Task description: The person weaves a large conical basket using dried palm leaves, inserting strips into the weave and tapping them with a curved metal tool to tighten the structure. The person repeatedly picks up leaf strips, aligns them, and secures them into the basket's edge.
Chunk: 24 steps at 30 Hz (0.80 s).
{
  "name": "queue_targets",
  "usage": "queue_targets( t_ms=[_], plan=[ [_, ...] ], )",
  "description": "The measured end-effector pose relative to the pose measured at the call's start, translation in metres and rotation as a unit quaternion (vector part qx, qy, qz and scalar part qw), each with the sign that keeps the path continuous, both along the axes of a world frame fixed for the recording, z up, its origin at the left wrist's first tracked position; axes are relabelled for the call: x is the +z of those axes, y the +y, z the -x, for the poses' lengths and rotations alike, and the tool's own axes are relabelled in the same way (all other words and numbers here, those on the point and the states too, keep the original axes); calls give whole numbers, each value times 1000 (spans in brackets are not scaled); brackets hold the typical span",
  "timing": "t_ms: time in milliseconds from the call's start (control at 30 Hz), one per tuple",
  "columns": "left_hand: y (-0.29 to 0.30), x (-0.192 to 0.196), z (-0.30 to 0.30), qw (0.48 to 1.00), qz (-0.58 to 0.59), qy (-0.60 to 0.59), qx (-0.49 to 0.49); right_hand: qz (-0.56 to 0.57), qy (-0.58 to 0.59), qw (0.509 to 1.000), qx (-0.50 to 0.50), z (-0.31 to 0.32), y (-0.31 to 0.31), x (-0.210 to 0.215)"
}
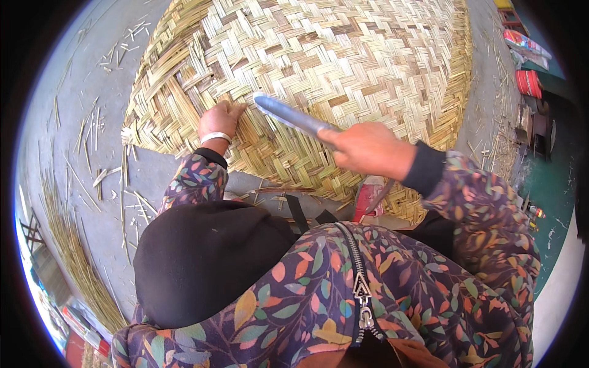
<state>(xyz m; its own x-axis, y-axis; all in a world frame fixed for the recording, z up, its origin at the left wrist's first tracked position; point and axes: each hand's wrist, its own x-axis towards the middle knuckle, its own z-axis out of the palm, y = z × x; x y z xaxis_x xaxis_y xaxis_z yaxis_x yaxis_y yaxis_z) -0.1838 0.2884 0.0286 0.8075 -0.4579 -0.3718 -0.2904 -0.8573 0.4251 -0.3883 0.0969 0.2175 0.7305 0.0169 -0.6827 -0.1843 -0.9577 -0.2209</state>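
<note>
- Woven mat (343, 55): large, pale straw-coloured, herringbone plaiting; fills upper centre of frame, lying flat on grey concrete floor (73, 80); lower edge unfinished, loose strip ends projecting toward lower centre.
- Concrete floor: visible along left side and at upper right of frame; scattered with cut strips.
- Bundle of loose strips (73, 257): long, thin, heaped in a curved band at lower left of frame, well apart from mat edge.
- Patterned sleeves and jacket with zip (362, 288): occupy lower centre and lower right of frame.
- Blade (291, 116): long, flat, grey metal, blurred; centre of frame, angled from right hand up and left, tip over mat surface just right of left hand.
- Right hand (368, 147): centre right of frame, closed around handle end of blade, above mat.
- Left hand (219, 119): centre left of frame, fingers curled and pressed onto mat weave near its left edge; white band at wrist; nothing visibly gripped.
- Red object (367, 199): small, below right hand, at mat's lower edge; kind not discernible.
</note>
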Motion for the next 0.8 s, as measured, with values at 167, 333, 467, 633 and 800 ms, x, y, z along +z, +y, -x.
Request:
queue_targets(
  t_ms=[167, 333, 467, 633, 800],
  plan=[
    [34, -6, -13, 825, 414, 168, 346, -121, -352, 924, -82, -1, 11, 1],
    [94, 2, -5, 709, 482, 206, 472, 21, -123, 989, 78, -3, 27, -70],
    [104, 20, -34, 714, 456, 197, 493, -32, -171, 984, -43, -7, 10, -64],
    [29, 43, -89, 805, 461, 166, 333, -17, -321, 943, -83, -52, -23, -4],
    [-89, 39, -128, 842, 445, 200, 232, -38, -360, 923, -127, -84, -51, 32]
  ],
)
